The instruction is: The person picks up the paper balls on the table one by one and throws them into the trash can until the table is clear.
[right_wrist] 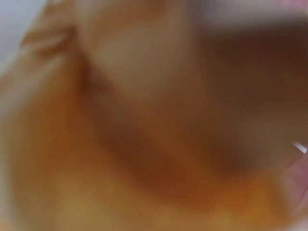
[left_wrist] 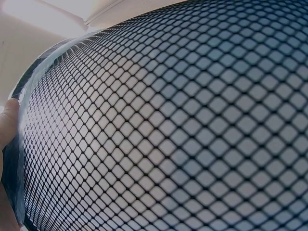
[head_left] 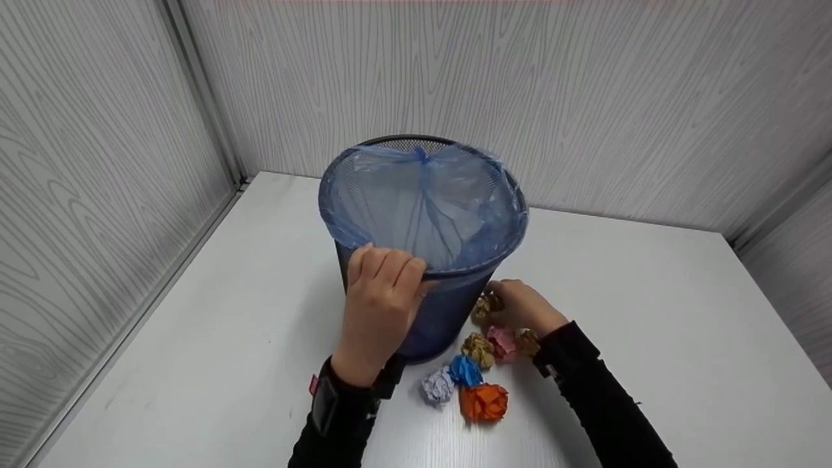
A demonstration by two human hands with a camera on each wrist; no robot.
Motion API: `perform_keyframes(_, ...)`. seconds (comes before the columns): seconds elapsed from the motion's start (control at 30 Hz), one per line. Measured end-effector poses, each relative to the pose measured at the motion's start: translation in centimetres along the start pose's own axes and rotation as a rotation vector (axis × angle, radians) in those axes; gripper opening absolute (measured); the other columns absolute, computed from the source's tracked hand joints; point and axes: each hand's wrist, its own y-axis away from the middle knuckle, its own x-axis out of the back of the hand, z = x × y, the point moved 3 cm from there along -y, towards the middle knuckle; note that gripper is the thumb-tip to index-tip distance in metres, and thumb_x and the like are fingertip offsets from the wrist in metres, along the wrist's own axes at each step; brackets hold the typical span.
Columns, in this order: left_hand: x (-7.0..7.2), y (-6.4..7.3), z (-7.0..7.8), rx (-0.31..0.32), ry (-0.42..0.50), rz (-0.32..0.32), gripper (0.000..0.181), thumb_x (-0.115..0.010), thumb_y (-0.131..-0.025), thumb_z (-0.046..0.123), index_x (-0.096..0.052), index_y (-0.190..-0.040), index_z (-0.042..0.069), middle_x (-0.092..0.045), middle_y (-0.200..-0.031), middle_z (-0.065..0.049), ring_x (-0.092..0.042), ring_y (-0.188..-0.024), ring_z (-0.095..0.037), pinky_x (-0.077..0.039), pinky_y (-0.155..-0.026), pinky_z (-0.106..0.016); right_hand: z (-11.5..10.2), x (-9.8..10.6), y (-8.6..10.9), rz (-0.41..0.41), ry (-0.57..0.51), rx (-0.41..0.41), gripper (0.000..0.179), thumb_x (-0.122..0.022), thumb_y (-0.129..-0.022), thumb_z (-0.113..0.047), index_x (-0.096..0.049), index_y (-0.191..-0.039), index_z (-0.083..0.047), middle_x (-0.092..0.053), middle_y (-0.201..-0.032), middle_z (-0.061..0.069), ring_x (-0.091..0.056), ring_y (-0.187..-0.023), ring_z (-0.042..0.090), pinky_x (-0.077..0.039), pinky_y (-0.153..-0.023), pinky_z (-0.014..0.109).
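Note:
A black mesh wastebasket (head_left: 426, 331) lined with a translucent blue plastic bag (head_left: 396, 188) stands tilted toward me. My left hand (head_left: 382, 292) grips its near rim over the bag's edge. In the left wrist view, the basket's mesh (left_wrist: 144, 120) fills most of the picture, with part of the left hand (left_wrist: 7, 125) at the left edge. My right hand (head_left: 523, 309), low on the basket's right side, pinches a gold-brown crumpled paper ball (head_left: 482, 311); its fingertips are partly hidden. Blurred brown crumpled paper (right_wrist: 57, 159) fills much of the right wrist view.
By the basket's foot lie more crumpled paper balls: gold-brown (head_left: 478, 351), pink (head_left: 502, 343), blue (head_left: 466, 370), pale lilac (head_left: 438, 387) and orange (head_left: 484, 402). Another brown one (head_left: 527, 342) sits beneath the right wrist. Grey wood-grain panels (head_left: 585, 97) border the white table (head_left: 214, 338).

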Motion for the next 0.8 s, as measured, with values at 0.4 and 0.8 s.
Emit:
perform_keyframes(0.4, -0.2, 0.1, 0.0, 0.008, 0.012, 0.023, 0.026, -0.052, -0.086, 0.029, -0.053, -0.081, 0.004, -0.048, -0.078, -0.008, -0.043, -0.075, -0.026, -0.033, -0.08, -0.044, -0.6, 2.9, 2.0, 0.221, -0.068, 0.052, 0.03, -0.071, -0.073, -0.011, -0.059, -0.099, -0.001, -0.051, -0.075, 0.004, -0.047, -0.066, 0.016, -0.038, -0.06, 0.032)
perform_keyframes(0.8, -0.1, 0.0, -0.1, 0.001, 0.01, 0.026, 0.026, -0.05, -0.087, 0.03, -0.052, -0.082, 0.004, -0.047, -0.078, -0.008, -0.042, -0.074, -0.026, -0.033, -0.08, -0.044, -2.0, 6.3, 5.6, 0.626, -0.211, 0.105, 0.039, -0.07, -0.072, -0.002, -0.057, -0.109, -0.001, -0.057, -0.1, 0.009, -0.055, -0.09, 0.016, -0.048, -0.072, 0.03)
